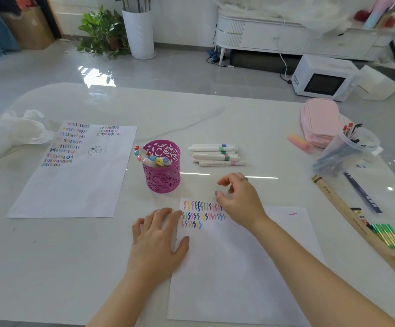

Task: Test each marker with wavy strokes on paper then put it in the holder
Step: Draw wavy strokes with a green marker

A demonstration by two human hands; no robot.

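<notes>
At the lower centre of the frame a white sheet of paper (pixel 239 274) lies on a glossy white table (pixel 50 267). Three rows of coloured wavy strokes (pixel 199 214) fill the sheet's upper left corner. The person's left hand (pixel 158 239) lies flat across the sheet's left edge, fingers straight and spread, gripping nothing and pressing the paper down. Just beyond it, at the centre of the frame, the right hand (pixel 239 199) hovers over the sheet's top edge, thumb and fingers loosely curled and empty. To the left of that hand stands a magenta cut-out metal holder (pixel 162 178), upright, with several heart-capped markers (pixel 151 158) leaning in it. Farther still, just above centre and directly beyond the right hand's fingertips, a small stack of white-barrelled markers (pixel 215 155) with coloured bands rests on the table. Their long axes run left to right across the frame, crosswise to the reaching fingers. The right hand is clearly the nearer one, so the pick-up likely falls to it, pinching a barrel from above.
</notes>
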